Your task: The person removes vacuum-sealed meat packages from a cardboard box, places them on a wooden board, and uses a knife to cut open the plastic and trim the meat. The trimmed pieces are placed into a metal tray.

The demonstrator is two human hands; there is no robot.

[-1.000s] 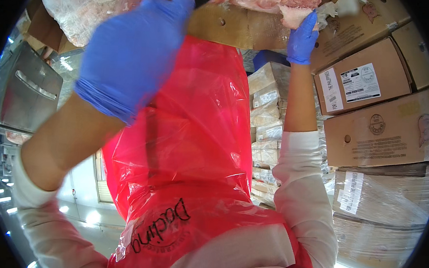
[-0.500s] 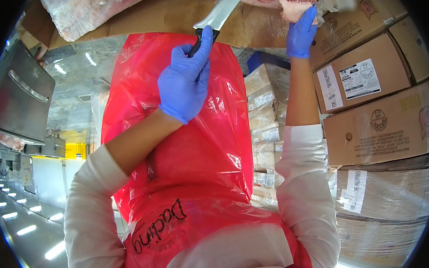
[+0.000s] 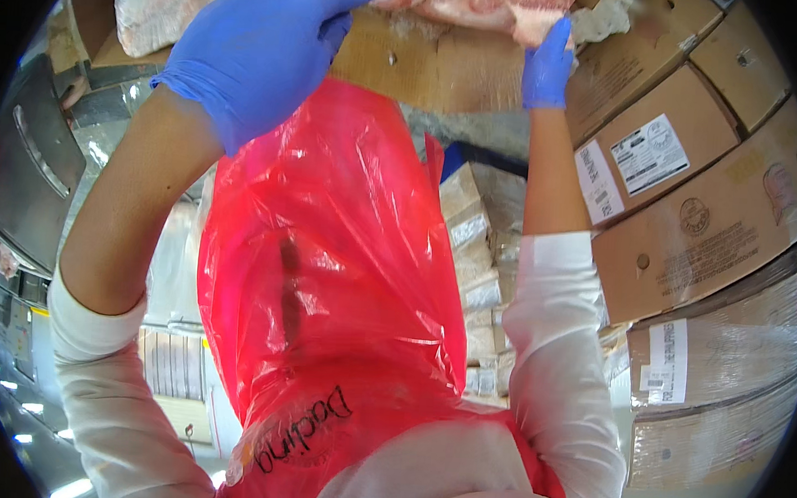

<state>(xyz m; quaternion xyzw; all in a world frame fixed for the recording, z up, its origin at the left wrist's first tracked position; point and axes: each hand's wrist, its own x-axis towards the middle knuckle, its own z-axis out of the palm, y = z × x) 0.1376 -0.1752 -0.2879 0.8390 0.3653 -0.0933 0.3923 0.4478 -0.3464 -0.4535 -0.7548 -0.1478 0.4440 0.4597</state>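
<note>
Along the top edge lies a piece of raw pink meat (image 3: pixel 466 0) with pale fat at its right end. My right hand (image 3: pixel 547 67), in a blue glove, pinches that pale end between thumb and fingers. My left hand (image 3: pixel 256 52), also blue-gloved, looms large at the upper left, closed, with its index finger stretched toward the meat's left end. The knife it gripped a moment ago is hidden behind the hand or beyond the top edge. Under the meat is a brown cardboard sheet (image 3: pixel 426 66).
A large plastic-wrapped slab of frozen meat (image 3: pixel 154 11) lies at the upper left. Brown cartons (image 3: pixel 678 255) are stacked at my right, some in clear film. A steel cabinet (image 3: pixel 34 158) stands at the far left. A red plastic apron (image 3: pixel 344 246) covers my front.
My left hand has gone up and left, nearer the head camera, and the knife blade has passed out of sight. My right hand stays on the meat's end. The view has shifted slightly.
</note>
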